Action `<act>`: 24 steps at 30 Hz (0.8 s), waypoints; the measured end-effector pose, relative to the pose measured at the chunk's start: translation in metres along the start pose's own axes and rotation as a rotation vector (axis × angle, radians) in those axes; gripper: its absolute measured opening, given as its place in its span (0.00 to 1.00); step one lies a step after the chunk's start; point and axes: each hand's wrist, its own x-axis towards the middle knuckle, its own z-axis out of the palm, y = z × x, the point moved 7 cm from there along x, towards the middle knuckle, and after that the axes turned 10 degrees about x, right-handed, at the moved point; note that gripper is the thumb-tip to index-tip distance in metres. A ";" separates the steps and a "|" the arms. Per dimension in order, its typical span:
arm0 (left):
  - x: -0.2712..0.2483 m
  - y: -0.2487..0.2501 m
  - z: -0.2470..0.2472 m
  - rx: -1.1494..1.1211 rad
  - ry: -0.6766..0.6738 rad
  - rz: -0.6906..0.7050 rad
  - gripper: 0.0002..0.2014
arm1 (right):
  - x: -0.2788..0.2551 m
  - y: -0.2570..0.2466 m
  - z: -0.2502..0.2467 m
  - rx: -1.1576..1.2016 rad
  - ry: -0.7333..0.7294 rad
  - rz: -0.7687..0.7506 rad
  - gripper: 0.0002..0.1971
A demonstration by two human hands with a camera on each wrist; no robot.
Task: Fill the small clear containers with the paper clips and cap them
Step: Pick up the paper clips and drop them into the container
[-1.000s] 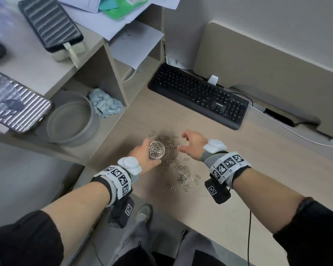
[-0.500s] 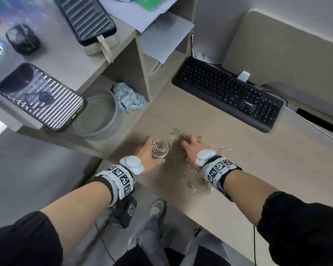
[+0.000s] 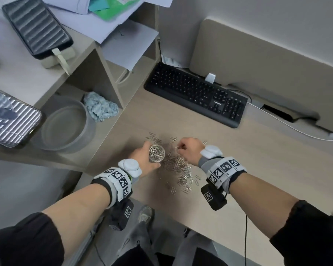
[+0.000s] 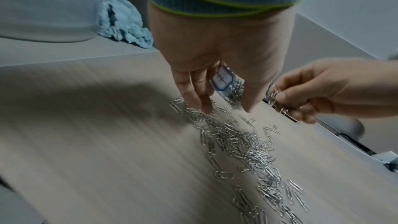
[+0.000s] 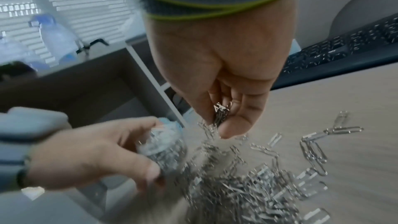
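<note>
My left hand [image 3: 142,158] grips a small clear container [image 3: 157,153] near the desk's front left, its open mouth up and packed with silver paper clips. In the left wrist view the container [image 4: 228,83] shows a blue-edged label between my fingers [image 4: 193,91]. My right hand [image 3: 188,148] hovers just right of it, pinching a small bunch of clips [image 5: 220,113] between thumb and fingers. A loose pile of paper clips [image 3: 178,167] lies on the desk below both hands. No cap is in view.
A black keyboard [image 3: 196,93] lies behind the pile. A grey round tub [image 3: 65,127] and a blue cloth [image 3: 100,108] sit in the shelf opening at left. Two phones [image 3: 37,27] and papers lie on the shelf top. A white cable [image 3: 288,127] runs at right.
My right hand has lifted off the pile with a pinch of clips and now hangs beside the container. The left hand keeps holding the container in the same place.
</note>
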 end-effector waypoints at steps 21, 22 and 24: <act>0.010 0.114 0.010 -0.015 -0.023 0.144 0.30 | -0.040 -0.015 -0.075 0.169 0.044 -0.082 0.06; 0.010 0.115 0.009 -0.004 -0.027 0.146 0.30 | -0.040 -0.015 -0.077 0.200 0.047 -0.077 0.07; 0.009 0.118 0.008 0.007 -0.034 0.147 0.31 | -0.039 -0.015 -0.080 0.238 0.054 -0.073 0.07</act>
